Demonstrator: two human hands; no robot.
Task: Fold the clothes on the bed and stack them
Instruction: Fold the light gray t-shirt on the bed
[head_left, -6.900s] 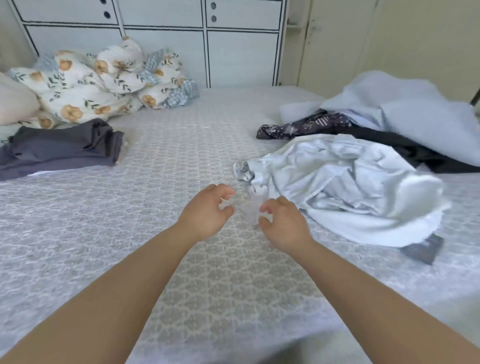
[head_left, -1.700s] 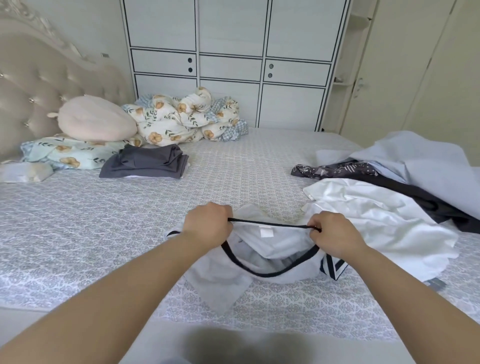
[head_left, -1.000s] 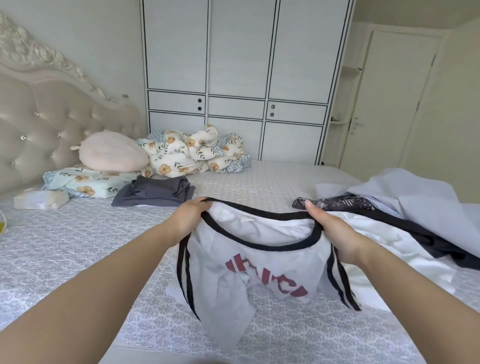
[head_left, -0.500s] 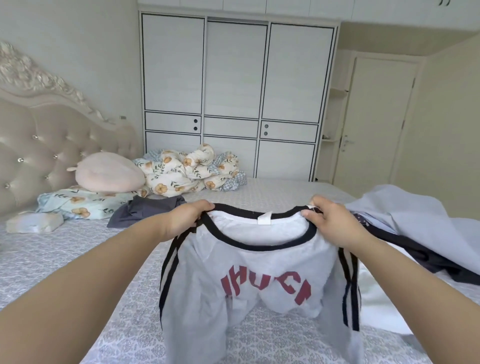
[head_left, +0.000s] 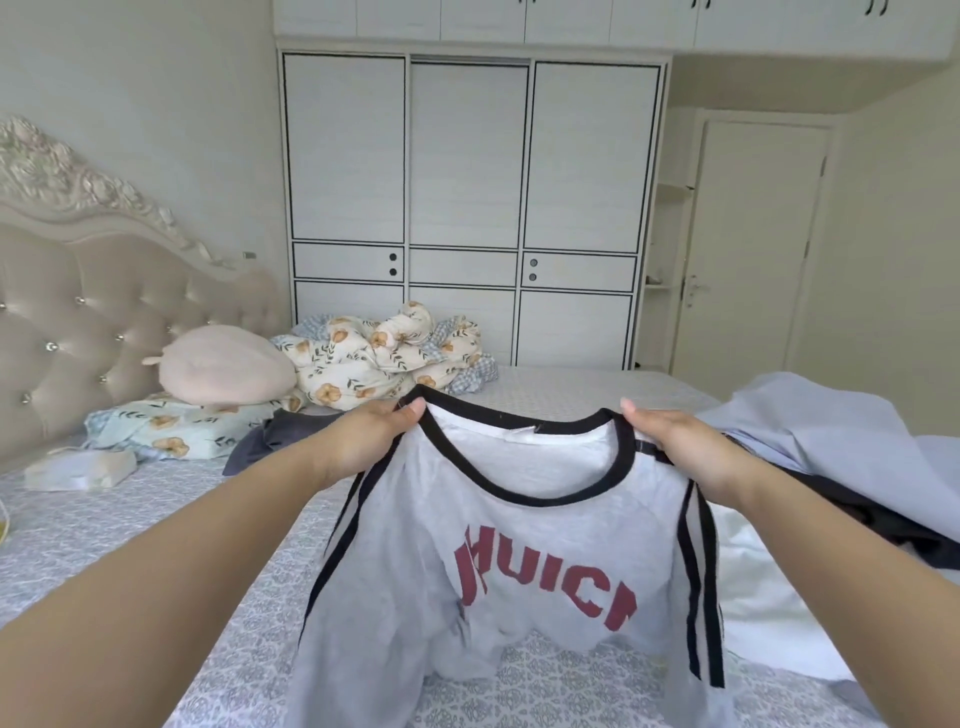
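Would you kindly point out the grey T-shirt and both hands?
grey T-shirt (head_left: 540, 514): head view, chest above lettering.
left hand (head_left: 371, 441): head view, back of hand.
right hand (head_left: 680, 447): head view, back of hand.

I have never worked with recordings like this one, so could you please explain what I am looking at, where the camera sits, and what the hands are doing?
There is no machine here: a person wears one wide-angle camera on the head, looking forward and down, so the two bare arms reach in from the bottom of the picture. The left hand and the right hand each pinch the shoulder area of a grey T-shirt with black trim and red letters, holding it up over the bed. On the bed lie a folded dark grey garment, a floral quilt, a pink cushion, and, to the right, a heap of unfolded clothes. A white wardrobe stands behind.
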